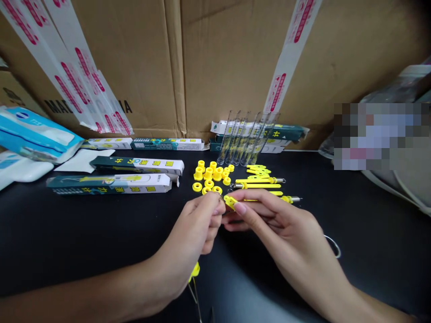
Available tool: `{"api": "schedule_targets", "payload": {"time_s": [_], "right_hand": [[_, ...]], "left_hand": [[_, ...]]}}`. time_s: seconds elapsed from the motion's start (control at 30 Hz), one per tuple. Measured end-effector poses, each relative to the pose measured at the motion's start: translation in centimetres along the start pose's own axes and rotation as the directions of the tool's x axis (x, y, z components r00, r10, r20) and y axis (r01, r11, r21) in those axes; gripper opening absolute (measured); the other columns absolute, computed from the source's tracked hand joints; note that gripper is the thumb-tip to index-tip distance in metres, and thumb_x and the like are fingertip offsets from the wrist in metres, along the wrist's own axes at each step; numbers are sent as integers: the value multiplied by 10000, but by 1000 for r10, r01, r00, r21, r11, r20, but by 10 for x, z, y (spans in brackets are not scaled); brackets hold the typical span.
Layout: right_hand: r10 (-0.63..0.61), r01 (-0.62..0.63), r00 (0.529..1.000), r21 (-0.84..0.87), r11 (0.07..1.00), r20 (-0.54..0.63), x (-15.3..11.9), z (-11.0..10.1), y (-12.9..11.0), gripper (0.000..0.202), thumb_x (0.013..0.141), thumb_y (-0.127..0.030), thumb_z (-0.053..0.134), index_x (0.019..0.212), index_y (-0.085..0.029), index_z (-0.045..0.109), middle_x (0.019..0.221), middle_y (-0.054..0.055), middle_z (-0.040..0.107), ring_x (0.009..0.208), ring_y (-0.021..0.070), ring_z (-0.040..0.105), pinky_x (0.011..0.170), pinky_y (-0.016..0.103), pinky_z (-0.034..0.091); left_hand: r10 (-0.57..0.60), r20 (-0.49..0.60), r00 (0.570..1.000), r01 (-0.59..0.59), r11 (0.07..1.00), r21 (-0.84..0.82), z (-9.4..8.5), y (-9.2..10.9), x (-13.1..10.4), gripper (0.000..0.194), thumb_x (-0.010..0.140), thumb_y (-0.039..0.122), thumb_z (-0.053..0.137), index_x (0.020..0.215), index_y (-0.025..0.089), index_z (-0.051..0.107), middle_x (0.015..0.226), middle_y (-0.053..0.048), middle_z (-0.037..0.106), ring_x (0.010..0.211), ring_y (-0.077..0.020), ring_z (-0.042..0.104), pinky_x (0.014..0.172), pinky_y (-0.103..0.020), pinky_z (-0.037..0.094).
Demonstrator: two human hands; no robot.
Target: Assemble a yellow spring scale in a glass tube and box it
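My right hand (pixel 269 220) pinches a small yellow plastic piece (pixel 230 202) with holes between thumb and fingers. My left hand (pixel 202 220) is closed in a fist just left of that piece, its thumb and forefinger almost touching it. What the left fist holds is mostly hidden; a tiny dark bit shows at its fingertips. Below the left wrist a yellow part (pixel 194 271) with a thin metal wire (pixel 194 294) sticks out; I cannot tell whether it is held. Behind the right hand lie yellow rods with metal springs (pixel 259 185) and flat yellow pieces (pixel 258 170).
Several yellow caps and rings (pixel 212 172) stand behind my hands. Transparent tubes (pixel 245 139) stand upright before stacked small boxes (pixel 286 132). More printed boxes (pixel 111 184) lie at left, near a blue tissue pack (pixel 37 134). A large cardboard box (pixel 218 67) rises behind the black table (pixel 101 242).
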State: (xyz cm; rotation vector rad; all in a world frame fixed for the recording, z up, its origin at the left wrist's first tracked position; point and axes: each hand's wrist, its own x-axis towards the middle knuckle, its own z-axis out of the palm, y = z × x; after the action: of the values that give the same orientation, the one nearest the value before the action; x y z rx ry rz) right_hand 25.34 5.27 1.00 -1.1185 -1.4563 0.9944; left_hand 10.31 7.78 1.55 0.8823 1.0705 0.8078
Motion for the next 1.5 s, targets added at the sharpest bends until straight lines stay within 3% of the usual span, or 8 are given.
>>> {"api": "schedule_targets", "payload": {"time_s": [0.2,0.37,0.57,0.83,1.13,1.5], "right_hand": [[-7,7,1000,5,1000,-14,-2,1,-1,137,966,-297,655,1019,-193,726,937,41,837,794,155,814,748,183,670],[5,-5,1000,4,1000,-25,-2,1,0,151,961,-314,664,1024,-193,729,981,55,835,805,176,816,734,219,685],[-12,11,999,-10,1000,-30,-4,2,1,152,966,-307,661,1056,-198,720,973,54,833,836,198,815,735,255,696],[-36,34,998,-34,999,-45,-7,4,4,135,965,-281,670,1071,-214,720,1010,46,829,830,188,812,730,262,702],[-102,97,993,-84,992,-57,-8,4,5,98,944,-229,693,1039,-236,717,996,8,834,796,152,811,755,216,687],[-84,78,995,-88,993,-59,-6,3,6,113,923,-260,725,1019,-247,783,948,4,839,755,171,809,745,251,696]], "left_hand": [[-8,-20,1000,8,1000,15,1,2,-4,245,823,355,507,658,222,386,570,108,273,480,-61,115,377,-155,133],[-27,-52,998,29,999,29,2,2,-2,256,837,369,505,662,220,394,566,107,288,476,-59,111,371,-149,136],[-1,1,1000,1,999,38,2,1,-1,248,801,343,497,631,225,361,559,104,253,473,-62,103,369,-153,112],[-6,-38,999,8,999,43,5,1,-2,234,774,353,495,619,224,376,537,107,277,452,-52,114,358,-144,112],[4,-16,1000,-3,999,35,4,1,-2,229,807,355,480,646,224,383,563,103,282,469,-59,109,357,-136,125],[6,8,1000,-6,998,66,1,-3,2,216,843,320,469,670,224,382,595,92,288,486,-75,125,364,-140,142]]}}
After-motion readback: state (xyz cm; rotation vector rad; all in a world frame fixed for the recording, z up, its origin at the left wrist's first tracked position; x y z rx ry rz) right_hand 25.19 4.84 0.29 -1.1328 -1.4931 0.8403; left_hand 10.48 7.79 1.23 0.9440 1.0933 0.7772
